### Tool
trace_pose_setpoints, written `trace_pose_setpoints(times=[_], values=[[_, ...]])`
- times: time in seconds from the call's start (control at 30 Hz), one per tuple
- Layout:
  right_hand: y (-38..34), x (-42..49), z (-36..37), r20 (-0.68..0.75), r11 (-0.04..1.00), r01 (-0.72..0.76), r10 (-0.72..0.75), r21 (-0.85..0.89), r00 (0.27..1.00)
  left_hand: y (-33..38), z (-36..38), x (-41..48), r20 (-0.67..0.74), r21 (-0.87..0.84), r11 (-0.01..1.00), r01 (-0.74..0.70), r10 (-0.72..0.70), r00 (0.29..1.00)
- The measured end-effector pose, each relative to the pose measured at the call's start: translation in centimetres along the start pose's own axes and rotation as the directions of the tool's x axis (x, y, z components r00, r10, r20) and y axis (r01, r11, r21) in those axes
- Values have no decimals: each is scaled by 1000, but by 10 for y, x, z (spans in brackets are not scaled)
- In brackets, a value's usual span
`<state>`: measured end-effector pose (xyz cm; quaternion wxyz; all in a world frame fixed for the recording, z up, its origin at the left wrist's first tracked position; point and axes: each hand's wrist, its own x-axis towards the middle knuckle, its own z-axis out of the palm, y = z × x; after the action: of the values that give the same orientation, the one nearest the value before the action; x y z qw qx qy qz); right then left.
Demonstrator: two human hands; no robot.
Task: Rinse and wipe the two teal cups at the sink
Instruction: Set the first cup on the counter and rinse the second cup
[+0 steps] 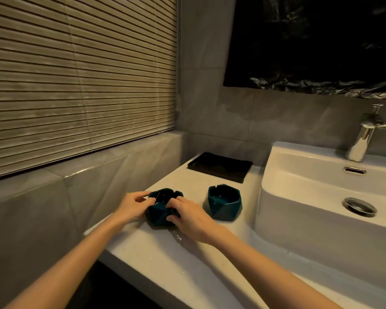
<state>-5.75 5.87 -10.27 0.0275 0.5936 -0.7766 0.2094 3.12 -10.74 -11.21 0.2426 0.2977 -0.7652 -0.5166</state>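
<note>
Two faceted teal cups with notched rims stand on the white counter left of the sink. The left teal cup point(162, 207) is held between both hands: my left hand point(133, 206) grips its left rim and side, and my right hand point(187, 214) curls over its right rim with the thumb against its lower side. The right teal cup point(224, 201) stands alone, upright, a hand's width to the right, close to the white sink point(299, 181). A dark patch shows under my right fingers; I cannot tell whether it is a cloth.
A chrome faucet point(363, 139) rises at the sink's back right, with a drain plug point(360, 206) in the basin. A black tray point(220, 167) lies at the counter's back. Slatted blinds and a tiled ledge close off the left. Water drops lie on the counter point(165, 253).
</note>
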Motion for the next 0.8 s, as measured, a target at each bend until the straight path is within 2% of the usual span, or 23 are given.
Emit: trace_pose_setpoints(times=[0.33, 0.43, 0.5, 0.63, 0.73, 0.8], values=[[1, 0, 3, 9, 1000, -7, 7, 21, 1000, -8, 2, -5, -38, 75, 995, -70, 73, 997], [8, -4, -6, -20, 998, -46, 47, 51, 999, -6, 3, -2, -105, 234, 963, -132, 160, 982], [18, -11, -17, -94, 996, -85, 88, 41, 992, 2, 5, -6, -141, 375, 908, -185, 253, 957], [48, -31, -39, -211, 971, -237, 233, 4, 949, 27, 21, -10, -96, 468, 836, -287, 371, 924], [69, -43, -41, -141, 927, -362, 347, -96, 927, 40, 41, -5, -27, 450, 831, -327, 379, 925], [76, -47, -38, -61, 915, -362, 357, -179, 932, 47, 55, -2, 31, 445, 826, -346, 372, 928]])
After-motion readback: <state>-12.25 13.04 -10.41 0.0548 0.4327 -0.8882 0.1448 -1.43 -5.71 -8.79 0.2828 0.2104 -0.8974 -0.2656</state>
